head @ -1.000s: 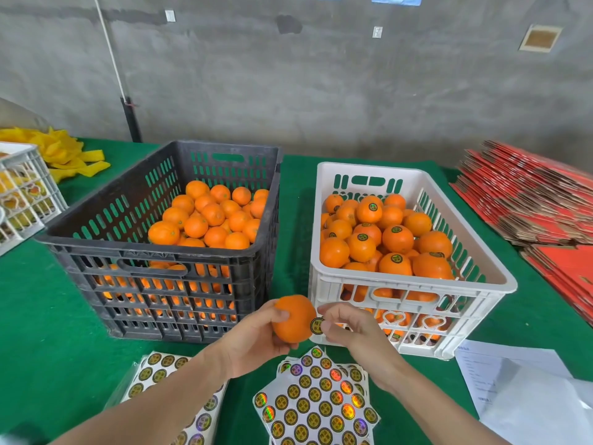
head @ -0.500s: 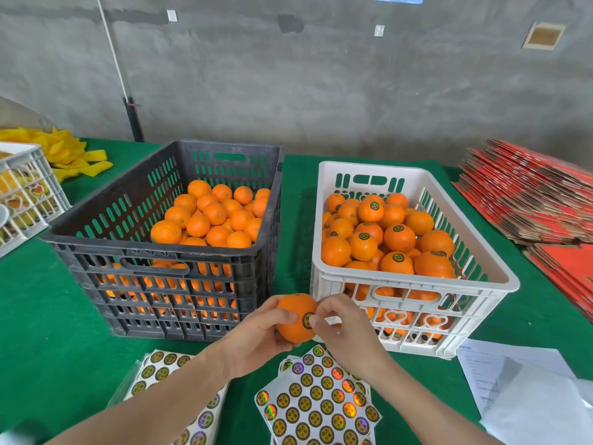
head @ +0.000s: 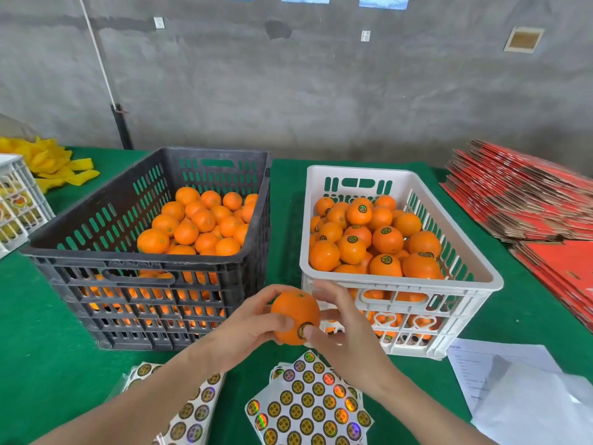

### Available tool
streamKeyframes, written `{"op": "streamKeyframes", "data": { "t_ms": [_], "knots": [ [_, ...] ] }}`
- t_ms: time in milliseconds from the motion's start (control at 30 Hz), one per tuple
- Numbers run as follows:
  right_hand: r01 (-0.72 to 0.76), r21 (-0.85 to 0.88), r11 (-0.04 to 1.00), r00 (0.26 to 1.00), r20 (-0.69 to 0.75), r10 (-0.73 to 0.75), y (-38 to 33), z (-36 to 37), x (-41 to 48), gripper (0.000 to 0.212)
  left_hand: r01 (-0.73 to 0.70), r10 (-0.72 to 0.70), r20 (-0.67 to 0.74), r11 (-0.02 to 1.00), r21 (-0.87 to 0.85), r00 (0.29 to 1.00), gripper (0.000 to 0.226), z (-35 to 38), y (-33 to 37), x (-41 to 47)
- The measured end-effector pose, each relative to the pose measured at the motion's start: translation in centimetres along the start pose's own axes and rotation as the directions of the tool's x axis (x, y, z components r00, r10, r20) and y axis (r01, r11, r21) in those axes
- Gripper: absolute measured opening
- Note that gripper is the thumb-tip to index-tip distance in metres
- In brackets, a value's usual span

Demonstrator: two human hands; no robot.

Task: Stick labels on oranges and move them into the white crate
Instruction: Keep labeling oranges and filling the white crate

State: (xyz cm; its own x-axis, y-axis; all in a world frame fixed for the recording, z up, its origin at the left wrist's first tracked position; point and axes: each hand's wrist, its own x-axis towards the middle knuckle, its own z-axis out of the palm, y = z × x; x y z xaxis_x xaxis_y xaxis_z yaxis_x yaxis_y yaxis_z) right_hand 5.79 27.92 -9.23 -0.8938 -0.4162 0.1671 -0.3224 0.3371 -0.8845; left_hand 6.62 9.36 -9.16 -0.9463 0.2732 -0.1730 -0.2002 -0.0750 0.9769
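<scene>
An orange (head: 293,311) is held in front of the two crates, above the table. My left hand (head: 247,329) grips it from the left, thumb on its front. My right hand (head: 345,332) is on its right side, the thumb pressing a round dark label (head: 303,330) onto its lower front. The white crate (head: 481,274) at right holds several labelled oranges (head: 386,240). The black crate (head: 96,252) at left holds several oranges (head: 205,220) without labels. A sheet of round labels (head: 308,406) lies below my hands.
A second label sheet (head: 192,409) lies under my left forearm. White papers (head: 513,390) lie at the near right, stacks of flat red cartons (head: 526,200) at the far right. A white crate (head: 16,200) and yellow material (head: 54,165) sit at far left on the green table.
The orange has been turned in my hands, so the label now sits on its lower front. My right thumb has gone from placing the label to pressing it down. Both hands rose slightly.
</scene>
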Motion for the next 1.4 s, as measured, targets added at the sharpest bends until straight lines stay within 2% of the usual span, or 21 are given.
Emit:
{"op": "streamKeyframes", "data": {
  "t_ms": [100, 233, 300, 367, 433, 467, 533, 600, 733, 800, 967, 1067, 1200, 1300, 1400],
  "knots": [
    [0.172, -0.094, 0.981, 0.985, 0.012, -0.172, -0.7, -0.2, 0.5, 0.062, -0.072, 0.073, -0.001, 0.989, 0.127, 0.997, 0.064, 1.3, 2.3, 0.8],
    [0.24, -0.142, 0.96, 0.94, -0.212, -0.267, -1.0, -2.2, 2.6, 0.065, -0.199, 0.214, -0.039, 0.952, 0.232, 0.976, 0.044, 3.0, 4.9, 2.9],
    [0.237, -0.161, 0.958, 0.912, -0.304, -0.276, -0.8, -3.5, 3.9, 0.068, -0.243, 0.264, -0.063, 0.942, 0.232, 0.962, 0.033, 3.6, 5.8, 5.2],
    [0.191, -0.163, 0.968, 0.901, -0.363, -0.238, -0.5, -5.2, 5.6, 0.071, -0.192, 0.231, -0.152, 0.952, 0.237, 0.961, 0.03, 3.9, 6.6, 8.3],
    [0.137, -0.131, 0.982, 0.894, -0.411, -0.18, 0.2, -7.1, 7.9, 0.073, -0.151, 0.24, -0.215, 0.92, 0.361, 0.947, 0.031, 4.0, 6.9, 11.7],
    [0.105, -0.101, 0.989, 0.885, -0.444, -0.139, 0.7, -8.2, 9.4, 0.074, -0.142, 0.27, -0.207, 0.865, 0.482, 0.94, 0.036, 4.0, 6.7, 13.2],
    [0.015, -0.079, 0.997, 0.857, -0.513, -0.053, 2.1, -10.5, 12.9, 0.071, -0.118, 0.309, -0.134, 0.676, 0.728, 0.941, 0.043, 4.0, 6.0, 15.4],
    [-0.101, -0.093, 0.991, 0.829, -0.559, 0.033, 4.0, -12.9, 16.5, 0.066, -0.088, 0.29, -0.065, 0.484, 0.871, 0.955, 0.045, 3.8, 5.0, 16.7],
    [-0.299, -0.136, 0.945, 0.772, -0.616, 0.155, 8.5, -16.8, 22.7, 0.056, -0.038, 0.215, -0.016, 0.244, 0.969, 0.976, 0.04, 3.7, 3.6, 17.4],
    [-0.367, -0.18, 0.913, 0.768, -0.612, 0.188, 10.7, -17.9, 25.0, 0.059, -0.06, 0.207, 0.02, 0.187, 0.981, 0.978, 0.04, 3.8, 3.4, 17.4],
    [-0.447, -0.398, 0.801, 0.832, -0.513, 0.21, 14.4, -18.3, 28.6, 0.073, -0.103, 0.267, 0.057, 0.161, 0.982, 0.962, 0.046, 3.7, 3.8, 17.1],
    [-0.508, -0.454, 0.732, 0.843, -0.436, 0.315, 14.7, -18.0, 29.3, 0.082, -0.109, 0.267, 0.066, 0.152, 0.982, 0.961, 0.045, 3.7, 3.8, 17.2],
    [-0.47, -0.594, 0.652, 0.881, -0.277, 0.383, 14.4, -16.8, 29.0, 0.072, -0.102, 0.249, 0.069, 0.122, 0.987, 0.966, 0.042, 3.7, 3.8, 17.3],
    [-0.482, -0.62, 0.619, 0.876, -0.326, 0.355, 13.4, -15.0, 28.1, 0.07, -0.09, 0.217, 0.06, 0.13, 0.987, 0.974, 0.038, 3.8, 4.0, 17.1],
    [-0.479, -0.633, 0.608, 0.877, -0.371, 0.304, 11.5, -13.9, 27.0, 0.067, -0.079, 0.231, 0.03, 0.205, 0.976, 0.972, 0.033, 3.8, 4.2, 16.8]
  ]
}}
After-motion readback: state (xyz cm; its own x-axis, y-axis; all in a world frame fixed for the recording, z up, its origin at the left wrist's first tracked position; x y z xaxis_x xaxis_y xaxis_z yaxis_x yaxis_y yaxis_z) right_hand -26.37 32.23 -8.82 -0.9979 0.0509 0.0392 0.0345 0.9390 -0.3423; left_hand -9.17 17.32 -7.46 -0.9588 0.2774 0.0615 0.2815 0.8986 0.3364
